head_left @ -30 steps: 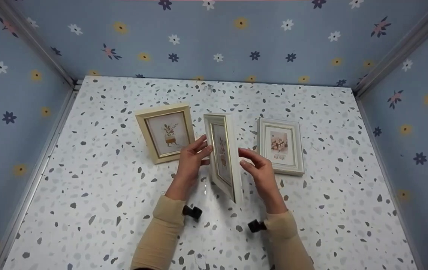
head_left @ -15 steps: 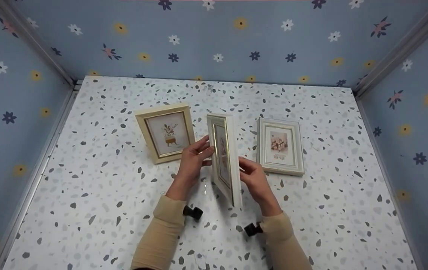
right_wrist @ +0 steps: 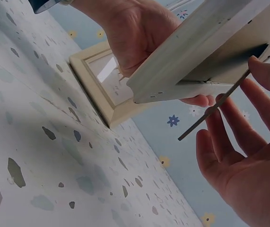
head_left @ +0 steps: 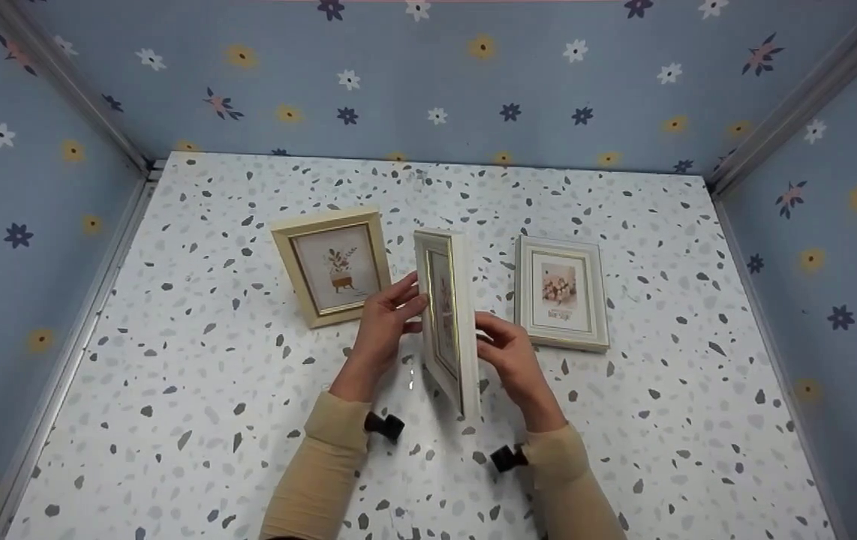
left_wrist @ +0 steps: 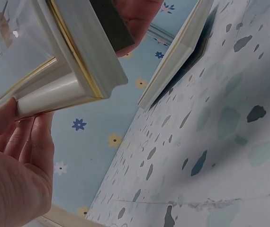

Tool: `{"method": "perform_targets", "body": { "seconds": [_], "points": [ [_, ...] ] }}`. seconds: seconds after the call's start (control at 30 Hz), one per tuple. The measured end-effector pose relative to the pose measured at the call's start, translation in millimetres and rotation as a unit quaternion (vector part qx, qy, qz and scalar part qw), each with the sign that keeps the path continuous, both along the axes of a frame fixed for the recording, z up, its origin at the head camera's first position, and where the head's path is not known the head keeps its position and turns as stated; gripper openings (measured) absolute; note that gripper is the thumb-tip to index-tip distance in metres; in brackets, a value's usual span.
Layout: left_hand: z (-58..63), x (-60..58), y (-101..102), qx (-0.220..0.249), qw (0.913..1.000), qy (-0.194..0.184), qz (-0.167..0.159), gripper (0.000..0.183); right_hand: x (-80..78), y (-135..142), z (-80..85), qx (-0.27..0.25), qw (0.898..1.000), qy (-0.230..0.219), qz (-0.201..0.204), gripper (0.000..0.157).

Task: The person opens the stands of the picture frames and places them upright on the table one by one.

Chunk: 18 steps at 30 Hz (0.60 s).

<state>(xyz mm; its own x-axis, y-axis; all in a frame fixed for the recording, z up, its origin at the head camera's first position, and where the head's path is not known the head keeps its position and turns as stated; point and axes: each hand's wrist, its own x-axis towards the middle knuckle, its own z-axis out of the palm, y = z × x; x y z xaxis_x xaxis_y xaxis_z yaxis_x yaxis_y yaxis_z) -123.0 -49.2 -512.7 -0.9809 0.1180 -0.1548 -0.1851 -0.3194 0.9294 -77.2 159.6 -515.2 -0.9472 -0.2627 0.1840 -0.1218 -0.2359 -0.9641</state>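
My left hand (head_left: 383, 322) grips the side edge of a white picture frame with a gold inner line (head_left: 445, 315), thumb on the front and fingers behind. The frame is held upright above the table, turned nearly edge-on, its picture facing left. Behind it is my right hand (head_left: 515, 364). In the right wrist view the thumb and fingers of that hand pinch a thin dark stand leg (right_wrist: 214, 108), which is swung out from the frame's back. The left wrist view also shows this leg (left_wrist: 112, 26) beside the frame's corner.
A cream picture frame (head_left: 338, 266) with a plant picture leans upright on its stand to the left. Another white frame (head_left: 560, 292) with a flower picture lies face up at the right. Blue flowered walls (head_left: 428, 82) enclose the speckled table (head_left: 211, 420) at back and sides.
My right hand has moved in behind the frame and slightly down, its fingers now at the stand leg. The held frame has turned a little more edge-on. The other two frames stay put.
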Motion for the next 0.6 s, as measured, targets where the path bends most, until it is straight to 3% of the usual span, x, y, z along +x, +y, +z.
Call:
{"method": "perform_targets", "body": {
  "seconds": [0.6],
  "points": [
    [-1.3,1.6,-3,0.001,1.0,0.0,-0.007,0.049,-3.3,13,2.8,0.02,1.0,0.01,-0.02,0.034]
  ]
}}
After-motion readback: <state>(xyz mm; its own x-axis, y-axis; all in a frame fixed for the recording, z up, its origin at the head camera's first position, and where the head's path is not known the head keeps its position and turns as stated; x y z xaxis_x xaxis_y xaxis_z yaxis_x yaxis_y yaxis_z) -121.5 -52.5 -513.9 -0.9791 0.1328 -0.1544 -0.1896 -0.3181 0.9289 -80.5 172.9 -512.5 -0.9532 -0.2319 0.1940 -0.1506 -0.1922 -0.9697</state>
